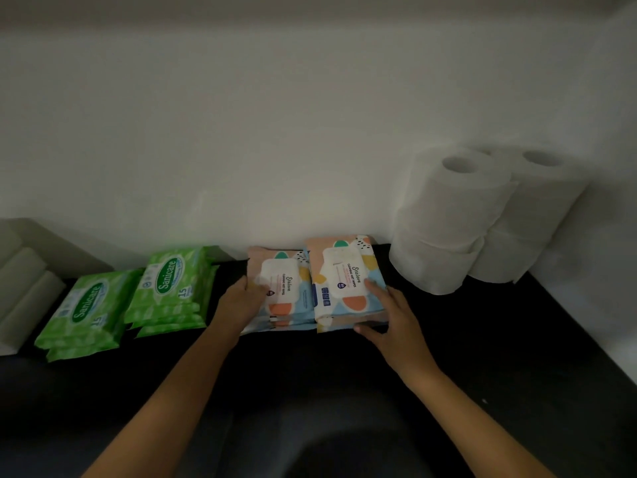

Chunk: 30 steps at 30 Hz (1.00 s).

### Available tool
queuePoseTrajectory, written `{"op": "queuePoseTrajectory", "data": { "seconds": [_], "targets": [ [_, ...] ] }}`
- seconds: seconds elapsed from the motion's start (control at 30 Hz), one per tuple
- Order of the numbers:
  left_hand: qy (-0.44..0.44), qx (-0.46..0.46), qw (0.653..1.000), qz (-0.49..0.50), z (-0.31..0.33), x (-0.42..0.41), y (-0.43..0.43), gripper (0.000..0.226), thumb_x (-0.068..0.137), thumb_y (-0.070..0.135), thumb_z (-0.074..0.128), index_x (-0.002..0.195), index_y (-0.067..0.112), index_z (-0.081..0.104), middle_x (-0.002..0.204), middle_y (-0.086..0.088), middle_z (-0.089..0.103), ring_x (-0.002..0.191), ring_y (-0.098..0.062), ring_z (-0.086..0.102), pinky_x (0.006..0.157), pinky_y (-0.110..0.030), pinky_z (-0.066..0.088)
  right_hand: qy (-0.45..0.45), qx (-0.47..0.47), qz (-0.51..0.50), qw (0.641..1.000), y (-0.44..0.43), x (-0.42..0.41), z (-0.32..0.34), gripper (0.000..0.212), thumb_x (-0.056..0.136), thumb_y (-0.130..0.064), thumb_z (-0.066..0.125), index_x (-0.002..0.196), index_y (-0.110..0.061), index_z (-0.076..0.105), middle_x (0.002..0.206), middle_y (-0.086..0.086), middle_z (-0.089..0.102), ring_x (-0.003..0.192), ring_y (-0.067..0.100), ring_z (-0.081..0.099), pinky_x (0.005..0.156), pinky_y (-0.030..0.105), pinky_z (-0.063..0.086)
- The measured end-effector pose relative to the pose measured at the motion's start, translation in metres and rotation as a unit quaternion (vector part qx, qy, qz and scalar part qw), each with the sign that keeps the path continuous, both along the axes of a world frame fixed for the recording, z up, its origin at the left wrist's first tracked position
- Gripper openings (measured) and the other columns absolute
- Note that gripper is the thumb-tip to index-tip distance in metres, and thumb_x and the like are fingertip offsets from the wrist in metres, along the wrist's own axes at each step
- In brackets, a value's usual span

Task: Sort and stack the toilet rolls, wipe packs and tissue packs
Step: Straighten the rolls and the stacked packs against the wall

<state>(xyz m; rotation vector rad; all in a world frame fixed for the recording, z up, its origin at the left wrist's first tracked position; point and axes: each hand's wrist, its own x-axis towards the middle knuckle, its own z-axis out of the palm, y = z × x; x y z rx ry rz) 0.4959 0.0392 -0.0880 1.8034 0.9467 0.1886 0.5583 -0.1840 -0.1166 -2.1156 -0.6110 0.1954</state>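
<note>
Two stacks of colourful wet wipe packs stand side by side against the wall: the left stack [287, 288] and the taller right stack [344, 281]. My left hand [241, 301] rests against the left stack's left side, thumb on its top. My right hand [393, 315] holds the right stack at its right front corner, fingers on top and thumb at the front. Two stacks of green Sanicare tissue packs lie further left, one [86, 308] nearer and one [172, 288] further back. White toilet rolls are stacked at the right in two columns [448, 219] [531, 215].
Everything sits on a black counter [482, 339] against a white wall. Pale folded packs [24, 281] lean at the far left edge. A white wall closes the counter on the right.
</note>
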Motion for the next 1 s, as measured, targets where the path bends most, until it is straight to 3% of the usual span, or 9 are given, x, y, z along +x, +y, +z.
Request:
{"op": "queuePoseTrajectory", "data": {
  "seconds": [0.23, 0.4, 0.53, 0.6, 0.7, 0.8, 0.87, 0.93, 1.0],
  "targets": [
    [0.013, 0.034, 0.999, 0.000, 0.001, 0.004, -0.013, 0.041, 0.092, 0.024, 0.047, 0.129, 0.006, 0.050, 0.129, -0.016, 0.056, 0.117, -0.030, 0.052, 0.100, -0.036, 0.041, -0.049, -0.009, -0.002, 0.999, -0.006, 0.005, 0.000, 0.066, 0.085, -0.007, 0.063, 0.141, -0.027, 0.033, 0.146, 0.005, 0.029, 0.123, 0.000, 0.027, 0.099, 0.014, 0.033],
    [-0.005, 0.028, 1.000, 0.009, -0.003, 0.003, -0.022, 0.037, 0.093, 0.020, 0.045, 0.127, 0.007, 0.050, 0.126, -0.015, 0.057, 0.114, -0.028, 0.053, 0.090, -0.030, 0.040, -0.031, -0.023, -0.019, 0.999, -0.012, 0.003, -0.002, 0.071, 0.085, -0.011, 0.064, 0.143, -0.031, 0.028, 0.147, 0.004, 0.028, 0.134, 0.015, 0.035, 0.102, 0.022, 0.035],
    [0.003, 0.038, 0.999, -0.002, -0.002, 0.001, -0.025, 0.039, 0.093, 0.021, 0.046, 0.130, 0.008, 0.048, 0.128, -0.014, 0.056, 0.116, -0.028, 0.053, 0.093, -0.031, 0.040, -0.011, -0.034, -0.025, 0.999, -0.016, -0.001, 0.000, 0.074, 0.084, -0.015, 0.066, 0.144, -0.032, 0.025, 0.149, 0.003, 0.025, 0.136, 0.017, 0.033, 0.107, 0.029, 0.036],
    [0.025, 0.083, 0.996, -0.014, 0.001, 0.000, -0.026, 0.046, 0.093, 0.020, 0.047, 0.135, 0.005, 0.041, 0.135, -0.018, 0.049, 0.123, -0.031, 0.046, 0.100, -0.033, 0.036, 0.030, -0.026, -0.025, 0.999, -0.018, -0.003, 0.004, 0.081, 0.080, -0.021, 0.070, 0.145, -0.033, 0.022, 0.149, 0.000, 0.024, 0.136, 0.016, 0.031, 0.108, 0.033, 0.036],
    [0.000, 0.236, 0.971, -0.029, 0.009, -0.001, -0.035, 0.046, 0.092, 0.017, 0.050, 0.135, 0.003, 0.041, 0.134, -0.020, 0.046, 0.125, -0.032, 0.040, 0.100, -0.031, 0.031, 0.108, 0.038, -0.052, 0.992, -0.019, -0.004, 0.013, 0.094, 0.073, -0.029, 0.076, 0.147, -0.029, 0.018, 0.149, -0.002, 0.029, 0.135, 0.016, 0.035, 0.105, 0.032, 0.037],
    [-0.081, 0.214, 0.972, -0.048, 0.023, 0.005, -0.060, 0.042, 0.094, 0.018, 0.049, 0.134, 0.007, 0.045, 0.133, -0.011, 0.050, 0.117, -0.022, 0.049, 0.091, -0.021, 0.037, 0.198, 0.139, -0.113, 0.964, -0.018, 0.002, 0.026, 0.076, 0.085, -0.033, 0.062, 0.147, -0.025, 0.021, 0.149, 0.001, 0.035, 0.130, 0.019, 0.043, 0.092, 0.024, 0.039],
    [-0.057, 0.158, 0.982, -0.084, 0.032, 0.016, -0.078, 0.041, 0.097, 0.022, 0.044, 0.136, 0.010, 0.043, 0.132, -0.006, 0.053, 0.110, -0.016, 0.053, 0.082, -0.016, 0.041, 0.231, 0.155, -0.118, 0.953, -0.018, 0.010, 0.031, 0.060, 0.091, -0.033, 0.053, 0.145, -0.020, 0.030, 0.142, 0.005, 0.045, 0.111, 0.014, 0.056, 0.080, 0.015, 0.043],
    [-0.011, 0.131, 0.984, -0.123, 0.035, 0.026, -0.089, 0.046, 0.098, 0.026, 0.041, 0.140, 0.008, 0.038, 0.135, -0.008, 0.052, 0.117, -0.020, 0.052, 0.091, -0.024, 0.040, 0.265, 0.156, -0.104, 0.946, -0.018, 0.017, 0.033, 0.048, 0.093, -0.032, 0.050, 0.137, -0.014, 0.044, 0.122, 0.006, 0.060, 0.088, 0.005, 0.060, 0.066, 0.013, 0.045],
    [0.015, 0.137, 0.980, -0.143, 0.037, 0.033, -0.091, 0.044, 0.097, 0.024, 0.042, 0.136, 0.006, 0.042, 0.135, -0.011, 0.053, 0.119, -0.023, 0.052, 0.093, -0.026, 0.040, 0.281, 0.135, -0.087, 0.946, -0.018, 0.020, 0.033, 0.039, 0.094, -0.029, 0.050, 0.129, -0.012, 0.054, 0.104, 0.002, 0.066, 0.082, 0.005, 0.062, 0.062, 0.013, 0.047]
  ]
}}
